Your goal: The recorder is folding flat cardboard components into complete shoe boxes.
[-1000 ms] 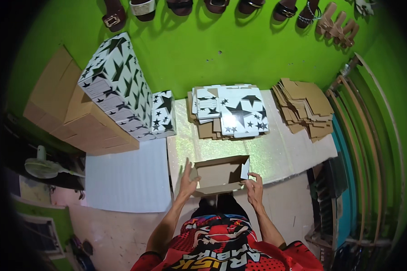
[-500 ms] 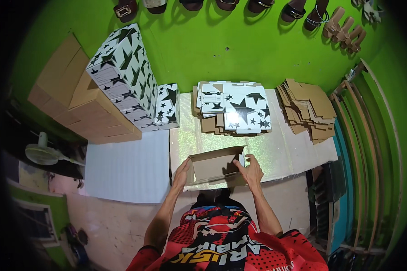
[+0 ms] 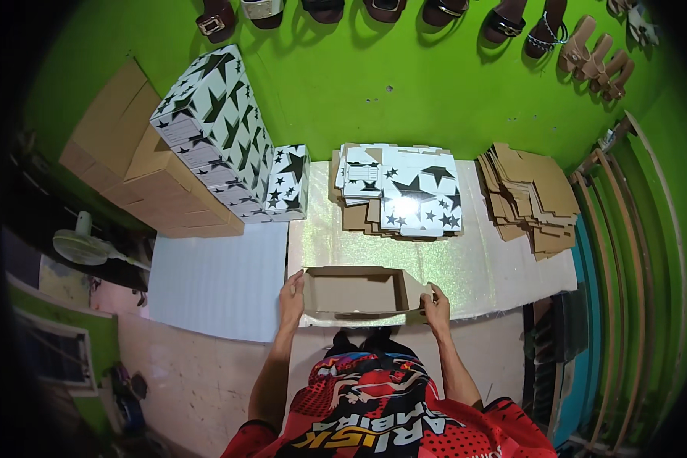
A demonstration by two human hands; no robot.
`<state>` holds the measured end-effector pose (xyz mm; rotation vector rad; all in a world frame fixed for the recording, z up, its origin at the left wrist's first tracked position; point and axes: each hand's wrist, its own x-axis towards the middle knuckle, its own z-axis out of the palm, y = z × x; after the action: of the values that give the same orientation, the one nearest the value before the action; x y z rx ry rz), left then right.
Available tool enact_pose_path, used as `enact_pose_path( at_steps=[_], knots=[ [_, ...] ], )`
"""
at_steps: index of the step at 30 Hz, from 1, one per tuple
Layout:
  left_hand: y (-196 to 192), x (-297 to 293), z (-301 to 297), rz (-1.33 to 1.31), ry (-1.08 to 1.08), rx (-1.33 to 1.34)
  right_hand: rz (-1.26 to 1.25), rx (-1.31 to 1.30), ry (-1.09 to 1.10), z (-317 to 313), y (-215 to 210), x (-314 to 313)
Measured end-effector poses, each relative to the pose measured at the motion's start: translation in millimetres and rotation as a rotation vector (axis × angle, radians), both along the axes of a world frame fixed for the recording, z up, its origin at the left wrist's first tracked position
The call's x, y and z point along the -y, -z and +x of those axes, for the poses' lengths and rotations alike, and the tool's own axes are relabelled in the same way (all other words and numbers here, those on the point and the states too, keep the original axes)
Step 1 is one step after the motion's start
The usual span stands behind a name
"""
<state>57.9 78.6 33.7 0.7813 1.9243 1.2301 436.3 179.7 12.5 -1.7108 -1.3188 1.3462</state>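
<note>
An open cardboard box, plain brown inside, lies at the table's front edge with its hollow facing up. At its left end, my left hand is closed on the wall, fingertips at the upper corner. My right hand pinches the outer edge of a flap that spreads outward from the right end. The outside of the box is mostly hidden. Beyond it lies a pile of flattened white cartons with black stars.
Brown flattened cartons are piled at the back right. Star-printed boxes stand at the left beside large brown cartons. A white sheet covers the left surface. Sandals line the green wall; a fan stands far left.
The box has come level, and its right flap now spreads outward. My right hand has shifted from the right wall to that flap's edge; my left hand has moved slightly left.
</note>
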Motion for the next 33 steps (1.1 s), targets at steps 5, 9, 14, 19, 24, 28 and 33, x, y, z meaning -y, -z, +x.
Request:
enact_pose_path(
  at_steps=[5, 9, 14, 19, 24, 28, 33],
  knots=[
    [13.0, 21.8, -3.4, -0.203, 0.002, -0.534, 0.651, 0.495, -0.209, -13.4, -27.9, 2.4],
    [27.9, 18.5, 1.7, -0.13, 0.157, -0.904, 0.449, 0.377, -0.406, -27.0, -33.7, -2.9],
    [24.6, 5.0, 29.8, -0.138, 0.127, -0.298, 0.374, 0.184, -0.446, -27.1, -7.9, -0.7],
    [17.9, 19.6, 25.1, 0.022, 0.082, -0.432, 0.806, 0.397, -0.431, -12.7, -33.2, -1.3],
    [-1.3, 21.5, 20.3, 0.037, 0.251, -0.409, 0.874, 0.268, -0.661, -4.8, -43.2, 7.9],
    [-2.5, 8.2, 12.2, 0.137, 0.117, -0.302, 0.615, 0.154, -0.413, -38.6, -56.4, 11.3],
    [-26.3, -11.0, 14.9, 0.15, 0.203, -0.22, 0.521, 0.043, -0.305, -61.5, -70.8, -17.1]
  ],
)
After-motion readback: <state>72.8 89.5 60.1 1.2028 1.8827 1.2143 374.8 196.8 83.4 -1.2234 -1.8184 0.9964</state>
